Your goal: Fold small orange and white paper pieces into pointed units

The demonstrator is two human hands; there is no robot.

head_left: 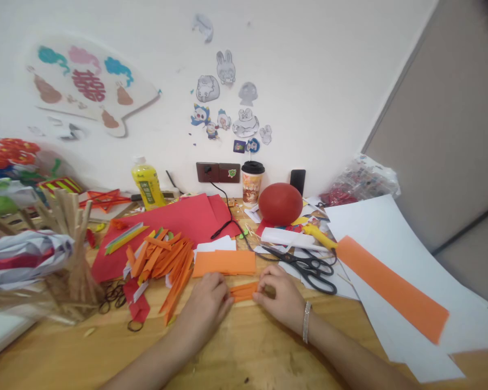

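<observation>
Between my two hands lies a folded orange paper strip (244,291), low over the wooden table. My left hand (209,298) has its fingers closed at the strip's left end. At the other end, my right hand (278,295) pinches the strip between thumb and fingers; a bracelet circles that wrist. Just behind the strip rests a stack of orange paper rectangles (224,262), close to my left fingers. A heap of folded orange paper strips (168,260) sits to the left of my left hand.
Black-handled scissors (305,265) and a yellow glue gun (319,235) lie right of centre, near a red balloon (280,203). A lidded cup (252,184) and yellow bottle (147,184) stand behind. White sheets (415,260) cover the right; wooden sticks (75,238) stand left.
</observation>
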